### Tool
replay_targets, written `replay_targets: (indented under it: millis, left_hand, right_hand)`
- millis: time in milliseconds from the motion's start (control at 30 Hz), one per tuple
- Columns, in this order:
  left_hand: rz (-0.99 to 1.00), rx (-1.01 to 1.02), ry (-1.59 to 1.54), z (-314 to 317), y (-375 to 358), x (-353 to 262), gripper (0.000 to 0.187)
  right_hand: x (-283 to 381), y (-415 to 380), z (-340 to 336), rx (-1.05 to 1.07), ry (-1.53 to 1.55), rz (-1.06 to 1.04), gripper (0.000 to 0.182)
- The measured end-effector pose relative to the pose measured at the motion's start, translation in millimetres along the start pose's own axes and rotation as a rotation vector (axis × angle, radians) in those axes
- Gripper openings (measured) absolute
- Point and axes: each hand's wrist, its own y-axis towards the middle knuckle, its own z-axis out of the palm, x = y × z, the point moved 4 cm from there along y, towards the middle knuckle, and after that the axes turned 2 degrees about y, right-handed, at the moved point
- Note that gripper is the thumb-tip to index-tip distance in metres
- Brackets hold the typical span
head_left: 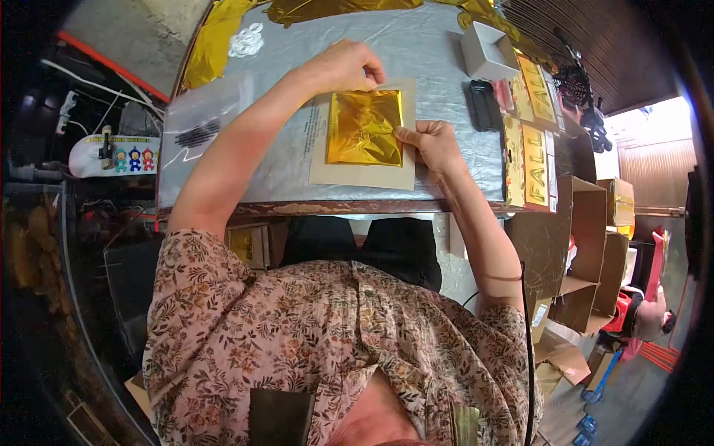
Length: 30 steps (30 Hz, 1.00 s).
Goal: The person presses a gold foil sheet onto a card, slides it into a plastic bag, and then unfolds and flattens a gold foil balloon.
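Note:
A folded piece of shiny gold foil point(364, 128) lies on a flat beige card point(362, 177) near the front of the table. My left hand point(343, 65) reaches over the card's top edge, its fingers curled and closed at the upper edge of the foil. Exactly what those fingertips pinch is partly hidden. At the right side, my right hand point(433, 146) pinches the edge of the foil and card, thumb on top and the other fingers mostly out of sight.
A clear plastic bag point(223, 108) lies left, below a white coil point(246, 41). On the right are an open white box point(489, 52), a black object point(485, 105) and packs with gold "FALL" letters point(534, 165). More gold foil point(335, 9) lines the back. Cardboard boxes point(584, 245) stand beyond the table's right.

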Motion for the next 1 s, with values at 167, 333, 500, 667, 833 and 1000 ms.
replay_targets:
  millis: [167, 333, 500, 667, 833, 1000]
  left_hand:
    - [-0.014, -0.333, -0.045, -13, -53, 5, 0.026]
    - [-0.3, -0.54, -0.629, -8, -136, -14, 0.025]
    - [-0.348, -0.057, -0.853, 41, -196, -37, 0.026]
    - [-0.313, -0.199, -1.387, 100, -168, -58, 0.033]
    - [0.019, -0.636, -2.313, 117, -118, -28, 0.043]
    - [-0.207, -0.692, -2.201, 100, -92, -45, 0.047]
  right_hand:
    - [-4, 4, -8, -0.005, -0.011, -0.004, 0.015]
    - [-1, 5, -15, -0.017, 0.174, 0.015, 0.012]
    - [35, -5, -23, -0.048, 0.267, -0.042, 0.013]
    - [58, -16, -20, -0.005, 0.255, -0.11, 0.013]
    - [66, -39, -6, 0.009, 0.156, -0.095, 0.012]
    - [57, -51, 4, 0.003, 0.039, -0.08, 0.011]
